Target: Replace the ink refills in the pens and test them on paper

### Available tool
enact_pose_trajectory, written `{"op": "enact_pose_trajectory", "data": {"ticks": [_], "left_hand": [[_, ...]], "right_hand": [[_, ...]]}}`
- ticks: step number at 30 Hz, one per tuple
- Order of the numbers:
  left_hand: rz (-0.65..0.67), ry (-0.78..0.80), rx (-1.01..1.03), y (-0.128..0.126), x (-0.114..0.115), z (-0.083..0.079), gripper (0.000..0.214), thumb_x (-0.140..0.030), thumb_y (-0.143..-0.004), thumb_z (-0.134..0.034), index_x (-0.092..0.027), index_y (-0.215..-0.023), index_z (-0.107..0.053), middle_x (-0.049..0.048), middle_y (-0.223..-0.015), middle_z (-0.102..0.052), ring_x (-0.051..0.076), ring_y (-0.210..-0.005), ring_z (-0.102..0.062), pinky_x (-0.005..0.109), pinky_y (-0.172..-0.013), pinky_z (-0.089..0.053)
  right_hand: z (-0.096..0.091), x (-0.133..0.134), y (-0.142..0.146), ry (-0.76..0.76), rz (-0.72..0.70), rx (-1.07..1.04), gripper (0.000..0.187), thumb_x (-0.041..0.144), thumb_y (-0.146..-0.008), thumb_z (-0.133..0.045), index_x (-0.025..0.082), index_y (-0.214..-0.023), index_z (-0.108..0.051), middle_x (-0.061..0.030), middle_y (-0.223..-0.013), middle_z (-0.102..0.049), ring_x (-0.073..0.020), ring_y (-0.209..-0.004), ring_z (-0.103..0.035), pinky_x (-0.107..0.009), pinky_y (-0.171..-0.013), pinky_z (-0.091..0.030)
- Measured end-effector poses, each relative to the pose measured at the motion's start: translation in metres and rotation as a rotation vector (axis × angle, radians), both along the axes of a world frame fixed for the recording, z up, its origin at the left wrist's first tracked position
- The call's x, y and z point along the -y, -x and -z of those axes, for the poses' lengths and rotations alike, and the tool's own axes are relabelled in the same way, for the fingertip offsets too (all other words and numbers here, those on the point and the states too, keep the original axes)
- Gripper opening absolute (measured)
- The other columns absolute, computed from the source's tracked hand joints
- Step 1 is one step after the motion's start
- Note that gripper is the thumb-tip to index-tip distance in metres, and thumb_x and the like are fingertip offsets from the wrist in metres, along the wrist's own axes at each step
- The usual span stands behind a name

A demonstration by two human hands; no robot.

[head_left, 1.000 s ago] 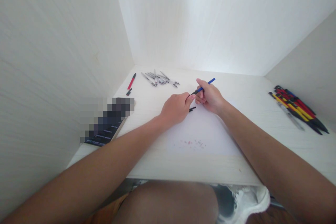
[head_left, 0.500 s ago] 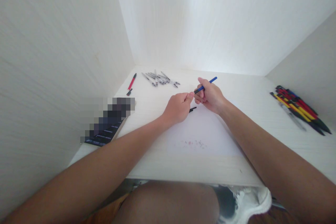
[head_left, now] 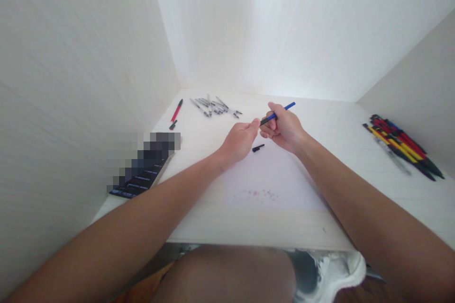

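Observation:
My right hand (head_left: pixel 284 130) is closed round a blue pen (head_left: pixel 284 109), which points up and to the right above the white desk (head_left: pixel 213 227). My left hand (head_left: pixel 240 139) pinches the pen's dark front end with thumb and fingers. A small black pen part (head_left: pixel 258 147) lies on the white sheet of paper (head_left: pixel 277 180) just below both hands.
Several grey pen refills (head_left: pixel 215 105) lie at the back. A red pen (head_left: pixel 177 110) and a small dark part (head_left: pixel 173 125) lie at the left. A pile of coloured pens (head_left: pixel 401 144) sits at the right. A dark card (head_left: pixel 142 177) lies at the left edge. White walls enclose the desk.
Both hands rose slightly with the pen. The small black part, half hidden under my left hand before, now lies in plain sight on the paper.

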State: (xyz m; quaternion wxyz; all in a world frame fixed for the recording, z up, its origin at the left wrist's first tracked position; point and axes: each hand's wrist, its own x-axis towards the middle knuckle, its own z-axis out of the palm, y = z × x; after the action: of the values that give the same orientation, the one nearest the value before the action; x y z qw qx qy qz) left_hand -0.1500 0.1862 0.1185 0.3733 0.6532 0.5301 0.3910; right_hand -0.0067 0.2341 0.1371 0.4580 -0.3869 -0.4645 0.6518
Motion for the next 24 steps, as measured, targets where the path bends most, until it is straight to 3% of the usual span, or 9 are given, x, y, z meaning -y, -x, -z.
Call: {"op": "enact_pose_trajectory", "data": {"ticks": [7,14,16,19,24], "left_hand": [[-0.019,0.173,0.224,-0.004,0.003,-0.006,0.057,-0.040,-0.110,-0.041,-0.021,-0.057,-0.032,-0.0018,-0.052,-0.031,0.011,-0.049,-0.027,0.033,-0.054,-0.025],[0.321,0.474,0.751,0.002,-0.001,0.002,0.058,-0.040,-0.111,-0.029,-0.020,-0.057,-0.027,-0.0045,-0.052,-0.015,0.010,-0.045,-0.014,0.028,-0.046,-0.013],[0.314,0.497,0.779,0.002,-0.001,0.002,0.057,-0.039,-0.110,-0.030,-0.021,-0.056,-0.028,-0.0048,-0.052,-0.014,0.010,-0.044,-0.013,0.029,-0.045,-0.011],[0.167,0.362,0.618,-0.001,0.000,0.003,0.057,-0.047,-0.107,-0.041,-0.020,-0.057,-0.036,-0.0052,-0.051,-0.020,0.009,-0.044,-0.016,0.028,-0.046,-0.012],[-0.026,-0.084,0.183,-0.001,0.002,0.009,0.040,-0.045,-0.098,-0.060,-0.019,-0.069,-0.057,-0.0011,-0.062,-0.052,0.012,-0.058,-0.044,0.029,-0.056,-0.032]], "right_hand": [[0.002,-0.002,-0.005,-0.007,-0.048,0.030,0.066,0.035,-0.109,-0.041,0.023,-0.044,-0.034,0.0026,-0.037,-0.026,-0.0116,-0.040,-0.029,-0.028,-0.047,-0.036],[0.002,-0.004,-0.007,-0.054,-0.074,0.038,0.064,0.041,-0.106,-0.050,0.024,-0.046,-0.034,0.0037,-0.037,-0.026,-0.0110,-0.040,-0.027,-0.028,-0.047,-0.036],[0.003,-0.004,-0.007,-0.063,-0.071,0.046,0.063,0.041,-0.105,-0.051,0.024,-0.046,-0.034,0.0038,-0.037,-0.026,-0.0112,-0.040,-0.028,-0.028,-0.047,-0.036],[0.005,-0.006,-0.007,-0.077,-0.046,0.059,0.062,0.041,-0.105,-0.050,0.024,-0.048,-0.036,0.0038,-0.038,-0.028,-0.0113,-0.040,-0.029,-0.028,-0.047,-0.037],[0.009,-0.009,-0.007,-0.098,0.008,0.077,0.061,0.037,-0.106,-0.048,0.024,-0.046,-0.038,0.0029,-0.038,-0.029,-0.0116,-0.039,-0.032,-0.029,-0.047,-0.038]]}}
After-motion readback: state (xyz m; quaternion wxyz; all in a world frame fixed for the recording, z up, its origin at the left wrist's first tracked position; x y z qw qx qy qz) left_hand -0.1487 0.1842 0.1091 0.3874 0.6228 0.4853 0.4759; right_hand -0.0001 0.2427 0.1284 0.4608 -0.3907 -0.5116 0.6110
